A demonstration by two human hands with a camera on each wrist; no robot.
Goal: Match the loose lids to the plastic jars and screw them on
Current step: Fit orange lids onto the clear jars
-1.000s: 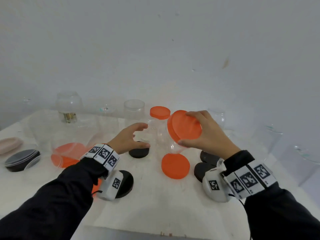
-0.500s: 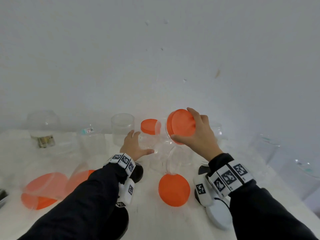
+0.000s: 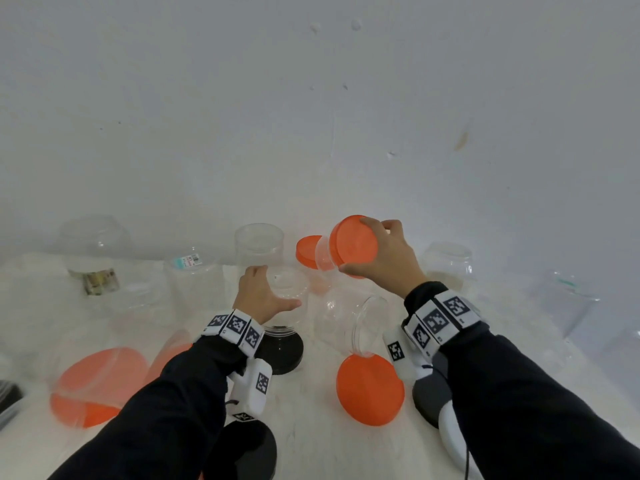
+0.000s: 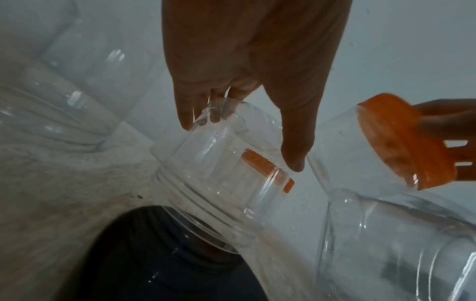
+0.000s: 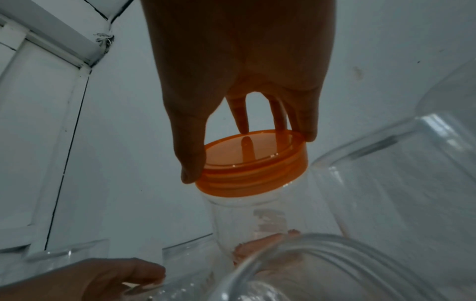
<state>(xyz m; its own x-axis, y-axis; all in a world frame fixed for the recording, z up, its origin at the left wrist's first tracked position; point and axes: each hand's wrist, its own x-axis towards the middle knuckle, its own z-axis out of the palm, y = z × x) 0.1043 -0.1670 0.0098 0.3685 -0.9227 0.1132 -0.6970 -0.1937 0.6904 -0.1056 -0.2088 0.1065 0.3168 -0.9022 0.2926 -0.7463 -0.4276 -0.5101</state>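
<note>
White table (image 3: 311, 441) against bare, pocked wall (image 3: 311, 116) — perhaps plaster

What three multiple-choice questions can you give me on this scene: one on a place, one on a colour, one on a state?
1. Where is the loose round orange plastic lid on the white table?
A. Between the two forearms
B. Against the wall
C. On the far-left jar

2. What colour is the round plastic lid that the right hand grips?
A. Black
B. Pink
C. Orange

3. How does the small clear plastic jar held by the left hand stand?
A. Upright, capped in orange
B. Mouth down on a round black lid
C. On its side

Answers: 1 A, it lies flat between the sleeves; 2 C, orange in the head and right wrist views; 3 B, the left wrist view shows its threaded neck at the black lid.
</note>
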